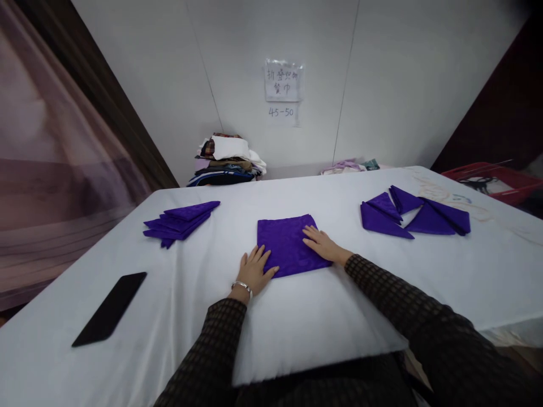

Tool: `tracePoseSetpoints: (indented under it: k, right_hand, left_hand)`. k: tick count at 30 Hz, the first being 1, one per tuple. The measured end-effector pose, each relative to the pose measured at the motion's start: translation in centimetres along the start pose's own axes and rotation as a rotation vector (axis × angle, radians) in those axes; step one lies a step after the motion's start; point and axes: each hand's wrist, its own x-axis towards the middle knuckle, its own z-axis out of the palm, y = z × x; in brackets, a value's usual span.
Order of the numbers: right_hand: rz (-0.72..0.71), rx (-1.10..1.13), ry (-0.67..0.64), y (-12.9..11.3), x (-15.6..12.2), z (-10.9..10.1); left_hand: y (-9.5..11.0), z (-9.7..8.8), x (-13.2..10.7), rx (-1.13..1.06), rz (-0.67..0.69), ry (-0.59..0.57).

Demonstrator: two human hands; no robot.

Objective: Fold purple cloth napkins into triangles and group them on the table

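Note:
A purple cloth napkin (pixel 288 246), folded into a flat square, lies on the white-covered table in front of me. My left hand (pixel 254 269) rests on its lower left corner with the fingers spread. My right hand (pixel 322 245) lies flat over its right side, fingers stretched out. Farther left sits an overlapping stack of purple napkins folded into triangles (pixel 180 222). On the right, several more folded purple napkins (pixel 436 217) are set out in a rough fan.
A black flat slab (pixel 110 308) lies at the table's left. Behind the table are a pile of folded clothes (pixel 229 161), more cloth (pixel 348 165) and a wall with handwritten paper signs (pixel 284 82). A red basket (pixel 504 183) stands at the far right, a curtain (pixel 55 141) at the left.

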Motion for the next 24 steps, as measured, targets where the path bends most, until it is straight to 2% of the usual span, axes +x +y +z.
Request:
tracePoseSetpoints:
  k: [2, 4, 9, 13, 16, 18, 20, 22, 24]
  right_hand:
    - [-0.016, -0.033, 0.059, -0.6, -0.9, -0.9]
    - [-0.099, -0.104, 0.071, -1.8, -2.2, -1.2]
    - [-0.308, -0.199, -0.012, -4.4, -4.9, 0.6]
    - [-0.303, -0.192, -0.09, -3.9, -5.4, 2.3]
    - [-0.298, -0.183, -0.088, -3.4, -5.4, 2.7]
    - [-0.31, -0.184, -0.078, -3.3, -5.4, 2.7]
    - [-0.32, -0.19, -0.062, -3.3, -5.4, 2.8]
    - [-0.33, -0.192, -0.046, -3.2, -5.5, 2.9]
    - [-0.355, -0.189, -0.047, -2.9, -5.5, 3.2]
  left_hand:
    - [0.0, 0.0, 0.0, -0.002, -0.003, -0.006]
    - [0.1, -0.1, 0.0, 0.001, -0.002, -0.001]
    - [0.3, 0.1, 0.0, 0.045, 0.009, -0.001]
    - [0.0, 0.3, 0.0, 0.072, 0.015, -0.014]
    - [0.1, -0.1, 0.0, 0.057, -0.007, -0.041]
    - [1.1, -0.7, 0.0, 0.037, -0.067, -0.039]
    - [3.1, -1.1, -0.1, 0.029, -0.079, 0.005]
    - [5.8, -1.1, -0.3, 0.03, 0.047, 0.054]
    - [8.6, -0.5, -0.4, 0.011, 0.225, 0.045]
